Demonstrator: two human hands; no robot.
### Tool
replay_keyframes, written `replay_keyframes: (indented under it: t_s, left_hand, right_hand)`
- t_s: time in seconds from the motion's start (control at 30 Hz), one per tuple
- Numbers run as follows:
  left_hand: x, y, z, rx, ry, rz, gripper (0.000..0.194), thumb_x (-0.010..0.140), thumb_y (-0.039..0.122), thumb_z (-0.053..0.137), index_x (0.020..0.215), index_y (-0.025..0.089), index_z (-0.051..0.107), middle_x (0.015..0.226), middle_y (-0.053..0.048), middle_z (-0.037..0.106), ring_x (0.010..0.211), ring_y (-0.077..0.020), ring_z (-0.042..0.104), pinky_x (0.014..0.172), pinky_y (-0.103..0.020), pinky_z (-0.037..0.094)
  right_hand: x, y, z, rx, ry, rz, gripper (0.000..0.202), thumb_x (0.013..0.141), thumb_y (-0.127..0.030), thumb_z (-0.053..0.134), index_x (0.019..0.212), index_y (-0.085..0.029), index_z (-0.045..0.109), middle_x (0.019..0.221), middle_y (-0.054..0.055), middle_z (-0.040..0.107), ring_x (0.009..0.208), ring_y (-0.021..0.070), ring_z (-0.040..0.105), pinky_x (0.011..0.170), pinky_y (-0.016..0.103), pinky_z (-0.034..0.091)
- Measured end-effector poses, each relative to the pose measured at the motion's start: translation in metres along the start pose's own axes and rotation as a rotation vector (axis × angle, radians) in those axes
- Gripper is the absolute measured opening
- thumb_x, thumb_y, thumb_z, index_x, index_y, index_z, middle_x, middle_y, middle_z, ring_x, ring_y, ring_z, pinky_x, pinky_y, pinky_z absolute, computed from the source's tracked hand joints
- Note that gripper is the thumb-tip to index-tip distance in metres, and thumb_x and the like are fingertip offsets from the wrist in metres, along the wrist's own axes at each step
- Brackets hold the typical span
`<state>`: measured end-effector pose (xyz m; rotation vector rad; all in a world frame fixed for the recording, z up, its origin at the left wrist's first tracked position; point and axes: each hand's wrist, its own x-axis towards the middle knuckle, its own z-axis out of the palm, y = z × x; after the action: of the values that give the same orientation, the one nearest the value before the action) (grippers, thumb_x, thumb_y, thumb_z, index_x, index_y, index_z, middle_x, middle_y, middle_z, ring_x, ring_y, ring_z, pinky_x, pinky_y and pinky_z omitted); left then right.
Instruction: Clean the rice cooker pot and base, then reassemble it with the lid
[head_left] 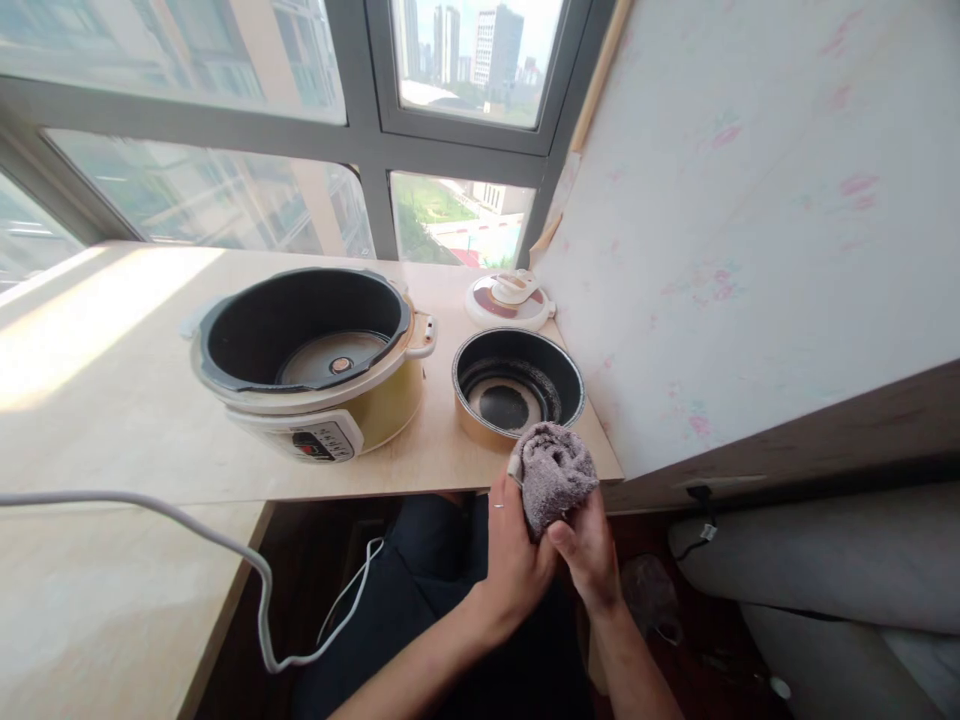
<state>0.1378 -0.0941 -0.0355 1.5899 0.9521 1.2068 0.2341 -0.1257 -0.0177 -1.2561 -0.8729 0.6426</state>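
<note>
A bunched greyish-purple towel (pixel 556 475) is held between both hands above the table's front edge. My left hand (pixel 516 540) wraps round its left side, and my right hand (pixel 591 548) closes on its lower right with the thumb across the front. Just behind the towel stands a dark inner pot (pixel 517 385) with a tan outside; its inside looks worn and holds nothing I can make out. To the left is an electric pressure cooker body (pixel 382 410), lidless, with a panel on its front. The cooker lid (pixel 510 300) lies behind the inner pot.
A pale wooden table (pixel 442 470) stands against the window (pixel 367 150), with a flower-patterned wall (pixel 750 250) close on the right. A grey-white cable (pixel 262 590) runs over the left table edge and hangs down. Grey upholstered furniture (pixel 825 560) is at lower right.
</note>
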Motion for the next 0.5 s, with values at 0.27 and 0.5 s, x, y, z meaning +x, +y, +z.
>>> replay_keyframes:
  t_s: [0.27, 0.5]
  left_hand:
    - [0.028, 0.018, -0.033, -0.010, -0.349, 0.084, 0.077, 0.078, 0.026, 0.070, 0.152, 0.024, 0.047, 0.152, -0.016, 0.049, 0.146, -0.0350, 0.040, 0.122, -0.055, 0.032]
    - [0.095, -0.001, -0.064, 0.184, 0.158, -0.039, 0.059, 0.085, 0.032, 0.060, 0.141, 0.016, 0.051, 0.144, -0.018, 0.052, 0.138, -0.0319, 0.046, 0.119, -0.051, 0.033]
  right_hand:
    - [0.010, 0.004, 0.001, -0.029, 0.335, 0.173, 0.061, 0.070, -0.041, 0.082, 0.123, -0.021, 0.061, 0.116, 0.009, 0.071, 0.101, 0.0267, 0.069, 0.092, 0.043, 0.055]
    - [0.015, 0.022, 0.000, 0.182, 0.716, 0.268, 0.058, 0.065, -0.041, 0.079, 0.117, -0.021, 0.064, 0.109, 0.006, 0.071, 0.095, 0.0255, 0.069, 0.082, 0.040, 0.057]
